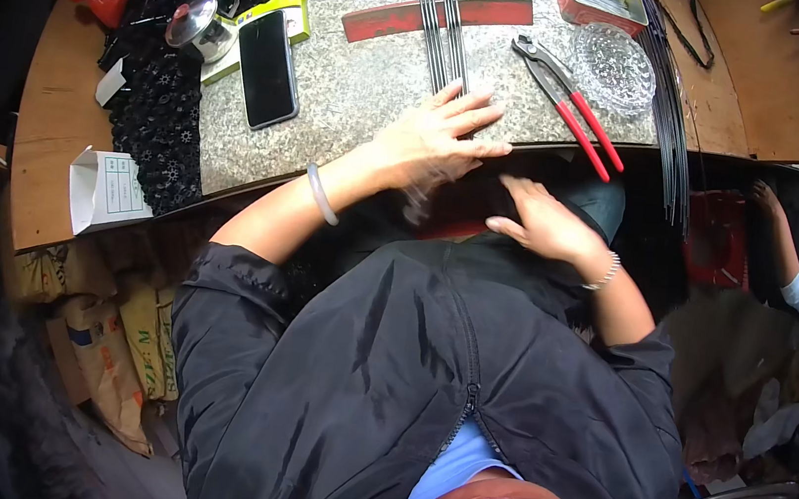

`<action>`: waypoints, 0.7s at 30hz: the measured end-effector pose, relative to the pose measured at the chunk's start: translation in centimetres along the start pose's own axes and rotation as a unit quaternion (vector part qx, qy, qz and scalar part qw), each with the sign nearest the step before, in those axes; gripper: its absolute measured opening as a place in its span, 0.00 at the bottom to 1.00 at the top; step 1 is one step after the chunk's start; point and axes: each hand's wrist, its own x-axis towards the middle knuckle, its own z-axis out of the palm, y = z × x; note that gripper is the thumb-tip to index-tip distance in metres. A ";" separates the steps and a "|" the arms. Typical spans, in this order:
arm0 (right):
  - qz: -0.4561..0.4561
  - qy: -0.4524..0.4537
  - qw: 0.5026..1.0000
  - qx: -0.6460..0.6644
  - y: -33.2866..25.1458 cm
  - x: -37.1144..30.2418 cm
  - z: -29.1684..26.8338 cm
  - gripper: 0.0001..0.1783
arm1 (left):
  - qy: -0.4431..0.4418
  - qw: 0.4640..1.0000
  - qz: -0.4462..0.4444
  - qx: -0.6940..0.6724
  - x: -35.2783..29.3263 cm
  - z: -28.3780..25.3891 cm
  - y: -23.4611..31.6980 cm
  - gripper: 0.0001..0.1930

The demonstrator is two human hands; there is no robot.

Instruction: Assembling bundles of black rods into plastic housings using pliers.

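My left hand [441, 140] lies at the near edge of the speckled stone slab [333, 142], fingers spread over the near ends of several thin metal rods [432, 39]. The rods rest in two groups across a red bar [496, 12]. Below this hand, something small is smeared by motion and cannot be made out. My right hand [554, 227] is just off the table edge above my lap, its fingers stretched out and thumb apart, with nothing visible in it. Red-handled pincers [575, 117] lie on the slab to the right, handles over the edge.
A phone [268, 74], a lidded metal pot [204, 34] and heaped small black parts [151, 119] are at left. A glass dish [613, 68], a red tin [599, 3] and a bundle of long dark rods [673, 134] stand right. Another person's arm [779, 231] shows far right.
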 end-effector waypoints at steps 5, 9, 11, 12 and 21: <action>-0.094 0.155 0.982 0.057 -2.2 -0.2 -12.1 0.10 | -0.059 0.991 -0.074 0.096 0.6 -1.6 1.8 0.38; -0.104 0.376 0.904 -0.174 3.6 6.4 -19.2 0.09 | -0.054 0.990 -0.100 0.082 0.5 -1.3 1.8 0.34; -0.070 0.351 0.900 -0.248 6.2 9.2 -22.2 0.10 | -0.040 0.991 -0.100 0.080 0.4 -1.0 1.8 0.33; -0.071 0.350 0.900 -0.249 7.2 10.5 -22.9 0.10 | -0.028 0.992 -0.099 0.076 0.5 -0.9 1.8 0.32; 0.008 0.160 0.978 -0.130 10.4 15.4 -24.3 0.09 | -0.018 0.991 -0.101 0.082 0.2 -0.6 1.8 0.34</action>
